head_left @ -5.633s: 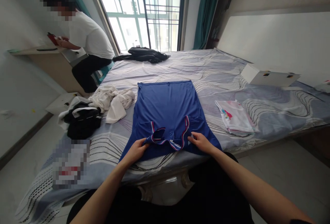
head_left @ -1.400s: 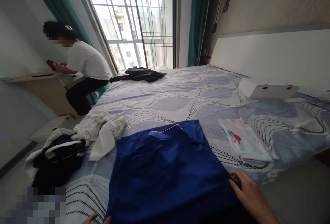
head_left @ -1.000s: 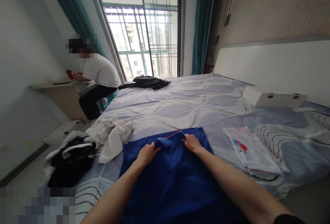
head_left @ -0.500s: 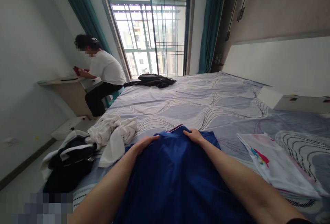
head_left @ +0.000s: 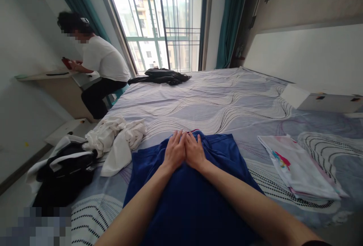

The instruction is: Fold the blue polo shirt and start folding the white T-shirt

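A blue shirt [head_left: 195, 197] lies folded over on the bed [head_left: 215, 102] right in front of me. My left hand [head_left: 174, 150] and my right hand [head_left: 195, 152] rest flat, side by side and touching, on the shirt's far edge, where a red and white trim peeks out. Both palms press down on the cloth and hold nothing.
A folded white printed garment [head_left: 297, 168] lies to the right. A crumpled white garment [head_left: 119, 140] and a black one [head_left: 65, 170] sit at the left bed edge. A dark jacket [head_left: 161, 76] lies far off. A white box [head_left: 317, 100] is at the right. Another person [head_left: 99, 68] sits at a desk.
My hands gripped the shirt's far edge apart from each other; now they lie flat and together at its middle. Earlier the shirt was spread long, and it has since been folded shorter.
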Tool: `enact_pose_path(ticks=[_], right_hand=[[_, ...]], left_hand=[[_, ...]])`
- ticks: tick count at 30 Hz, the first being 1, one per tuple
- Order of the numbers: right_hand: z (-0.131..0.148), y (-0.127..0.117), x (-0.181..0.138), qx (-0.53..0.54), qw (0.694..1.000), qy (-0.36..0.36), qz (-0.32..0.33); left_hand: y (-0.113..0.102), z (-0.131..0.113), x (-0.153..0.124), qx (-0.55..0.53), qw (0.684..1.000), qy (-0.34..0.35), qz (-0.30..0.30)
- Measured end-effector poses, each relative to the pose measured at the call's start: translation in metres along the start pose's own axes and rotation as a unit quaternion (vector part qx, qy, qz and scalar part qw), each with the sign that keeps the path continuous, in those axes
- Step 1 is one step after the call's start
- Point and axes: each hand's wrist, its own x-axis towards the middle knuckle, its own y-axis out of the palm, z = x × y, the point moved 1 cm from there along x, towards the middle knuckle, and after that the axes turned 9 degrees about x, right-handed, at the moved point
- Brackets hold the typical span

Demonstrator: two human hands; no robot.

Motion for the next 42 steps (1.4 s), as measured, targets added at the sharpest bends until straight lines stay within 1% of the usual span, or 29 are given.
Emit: enact_pose_path(ticks=[1, 2, 4, 6, 8, 10, 12, 14, 15, 16, 17, 19, 21, 24, 26, 28, 29, 30, 31, 32, 33, 34, 35, 36, 37, 38, 39, 40, 42], right_hand=[[0.000, 0.006, -0.008, -0.024, 0.999, -0.005, 0.033], [-0.005, 0.008, -0.016, -0.041, 0.997, 0.008, 0.058], [-0.029, 0.001, -0.032, -0.070, 0.993, 0.052, 0.077], [-0.061, -0.017, -0.050, -0.097, 0.989, 0.083, 0.074], [-0.092, -0.040, -0.068, -0.113, 0.985, 0.113, 0.062], [-0.115, -0.060, -0.084, -0.109, 0.983, 0.145, 0.035], [-0.128, -0.076, -0.094, -0.087, 0.980, 0.179, -0.009], [-0.133, -0.088, -0.095, -0.041, 0.973, 0.224, -0.036], [-0.133, -0.093, -0.092, -0.013, 0.970, 0.242, -0.034], [-0.132, -0.097, -0.087, 0.014, 0.967, 0.254, -0.023], [-0.130, -0.101, -0.081, 0.037, 0.965, 0.260, -0.007], [-0.126, -0.108, -0.067, 0.063, 0.965, 0.256, 0.017], [-0.122, -0.113, -0.057, 0.048, 0.964, 0.260, 0.040], [-0.123, -0.120, -0.052, 0.000, 0.960, 0.266, 0.085], [-0.129, -0.127, -0.056, -0.026, 0.960, 0.264, 0.085], [-0.134, -0.132, -0.063, -0.050, 0.958, 0.276, 0.064], [-0.135, -0.133, -0.067, -0.064, 0.954, 0.286, 0.053], [-0.133, -0.132, -0.071, -0.078, 0.951, 0.296, 0.043], [-0.129, -0.128, -0.074, -0.088, 0.951, 0.297, 0.027], [-0.121, -0.122, -0.077, -0.094, 0.956, 0.279, 0.008], [-0.111, -0.112, -0.080, -0.095, 0.966, 0.240, -0.009], [-0.099, -0.101, -0.082, -0.093, 0.979, 0.182, -0.016], [-0.087, -0.088, -0.083, -0.087, 0.990, 0.114, -0.008], [-0.076, -0.076, -0.085, -0.079, 0.996, 0.049, 0.016], [-0.069, -0.065, -0.086, -0.073, 0.996, 0.002, 0.050], [-0.065, -0.057, -0.087, -0.070, 0.994, -0.018, 0.085], [-0.065, -0.052, -0.086, -0.072, 0.991, -0.015, 0.108], [-0.069, -0.050, -0.085, -0.080, 0.990, 0.005, 0.118], [-0.083, -0.054, -0.082, -0.103, 0.987, 0.052, 0.116]], left_hand=[[0.005, -0.001, -0.007, 0.060, 0.997, 0.046, 0.025], [0.008, 0.002, -0.015, 0.105, 0.991, 0.059, 0.059], [0.005, 0.021, -0.028, 0.171, 0.979, 0.029, 0.109], [-0.008, 0.048, -0.038, 0.213, 0.967, -0.013, 0.136], [-0.025, 0.073, -0.047, 0.233, 0.960, -0.038, 0.152], [-0.040, 0.090, -0.059, 0.237, 0.960, -0.060, 0.139], [-0.053, 0.099, -0.074, 0.247, 0.959, -0.119, 0.075], [-0.062, 0.101, -0.089, 0.267, 0.941, -0.206, 0.005], [-0.066, 0.099, -0.094, 0.280, 0.929, -0.241, -0.011], [-0.069, 0.095, -0.098, 0.293, 0.920, -0.261, -0.010], [-0.072, 0.091, -0.099, 0.307, 0.914, -0.265, 0.000], [-0.077, 0.080, -0.095, 0.325, 0.915, -0.239, 0.022], [-0.082, 0.073, -0.086, 0.315, 0.925, -0.210, 0.042], [-0.088, 0.075, -0.078, 0.263, 0.936, -0.219, 0.086], [-0.090, 0.082, -0.079, 0.253, 0.933, -0.234, 0.107], [-0.091, 0.085, -0.081, 0.267, 0.925, -0.239, 0.125], [-0.091, 0.084, -0.081, 0.281, 0.920, -0.241, 0.127], [-0.091, 0.079, -0.080, 0.298, 0.916, -0.242, 0.115], [-0.089, 0.070, -0.079, 0.316, 0.915, -0.236, 0.087], [-0.085, 0.059, -0.077, 0.328, 0.918, -0.219, 0.046], [-0.079, 0.046, -0.074, 0.329, 0.926, -0.186, 0.004], [-0.071, 0.032, -0.072, 0.316, 0.939, -0.136, -0.026], [-0.061, 0.019, -0.070, 0.290, 0.953, -0.078, -0.032], [-0.050, 0.009, -0.069, 0.258, 0.966, -0.023, -0.013], [-0.040, 0.003, -0.069, 0.230, 0.973, 0.015, 0.021], [-0.031, 0.002, -0.071, 0.211, 0.975, 0.027, 0.059], [-0.024, 0.004, -0.073, 0.203, 0.975, 0.017, 0.091], [-0.021, 0.009, -0.075, 0.203, 0.973, -0.007, 0.114], [-0.021, 0.025, -0.082, 0.213, 0.966, -0.053, 0.135]])
